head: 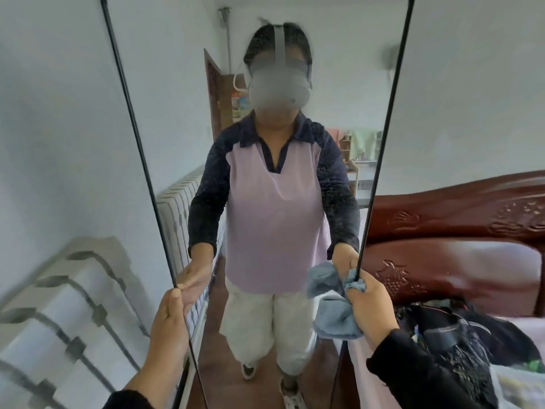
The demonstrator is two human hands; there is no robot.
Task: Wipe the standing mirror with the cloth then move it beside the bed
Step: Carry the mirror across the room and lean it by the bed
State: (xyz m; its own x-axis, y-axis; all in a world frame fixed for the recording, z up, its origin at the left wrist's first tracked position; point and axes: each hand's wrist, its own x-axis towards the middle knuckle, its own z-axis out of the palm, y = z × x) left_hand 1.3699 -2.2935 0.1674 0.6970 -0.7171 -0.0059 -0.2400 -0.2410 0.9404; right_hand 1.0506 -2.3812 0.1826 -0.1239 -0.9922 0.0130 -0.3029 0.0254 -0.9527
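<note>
Blue cloth (336,317) bunched in right hand (368,305).

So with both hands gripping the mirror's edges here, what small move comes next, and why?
Probably carry the mirror a little rightward toward the bed. The left hand grips the left frame edge, the right hand grips the right edge with the cloth bunched in it, and the bed lies just right.

No words, numbers or brand marks can be read anywhere. The colourful poster (239,105) reflected in the black-framed standing mirror (265,202) is too blurred to read.
</note>
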